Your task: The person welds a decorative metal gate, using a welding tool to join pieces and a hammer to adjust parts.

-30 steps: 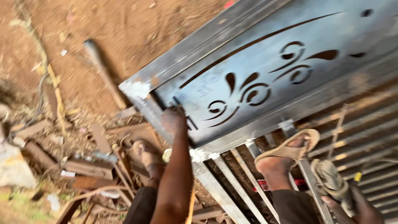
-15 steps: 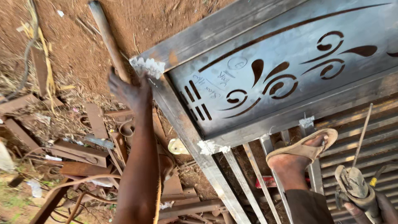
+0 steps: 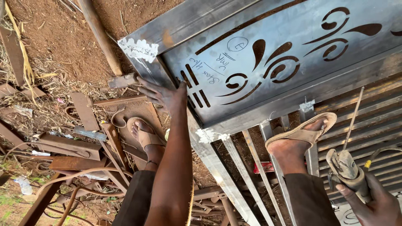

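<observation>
A risk of a cut or pinch was judged for the left hand (image 3: 165, 95), since it was pressed flat against the raw edge of the steel gate frame (image 3: 176, 29), just beside the rough white weld spatter (image 3: 138, 49) at the corner; a slip along that edge could have opened the palm. The scrap steel offcuts (image 3: 63, 144) strewn on the red earth lay close around the sandalled left foot (image 3: 144, 136), and a stumble or a stubbed toe was judged likely there. Further right, the other sandalled foot (image 3: 301, 136) was planted on the gate's thin vertical bars (image 3: 247, 167), where footing could have been lost. At the far right, a burn or stray arc was judged possible, because the welding electrode holder (image 3: 345, 167) with its rod (image 3: 353, 117) was held near that foot.

The left arm was stretched forward from the body, the hand open, fingers spread, grasping nothing. The right hand (image 3: 368, 203) was closed around the electrode holder low at the frame's corner, rod pointing up over the bars. The decorative cut-out panel (image 3: 284, 62) lay within the frame, above both feet.
</observation>
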